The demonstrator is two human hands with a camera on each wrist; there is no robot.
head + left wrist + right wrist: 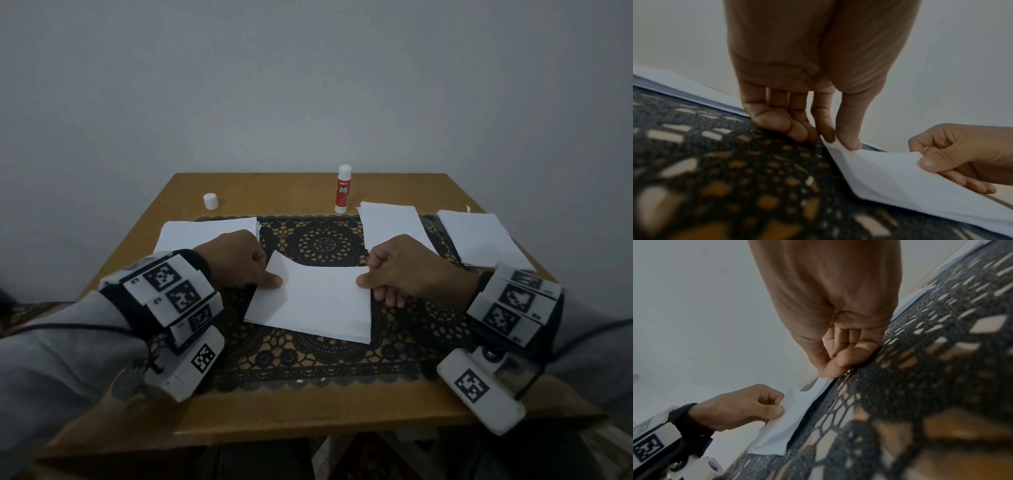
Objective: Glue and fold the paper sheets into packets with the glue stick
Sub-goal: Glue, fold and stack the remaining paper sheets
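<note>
Sheet (313, 301) pinched at left edge by left hand (236, 260), at right edge by right hand (407, 270), far part lifted off mat (325, 356).

Dim, flat light throughout; wrist views blur up close, head view bends at the edges.

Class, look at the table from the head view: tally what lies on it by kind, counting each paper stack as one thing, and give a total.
Paper stacks: 3
Sheet held by both hands: 1
Glue stick: 1
Loose white cap: 1
Patterned mat: 1
Total: 7
</note>
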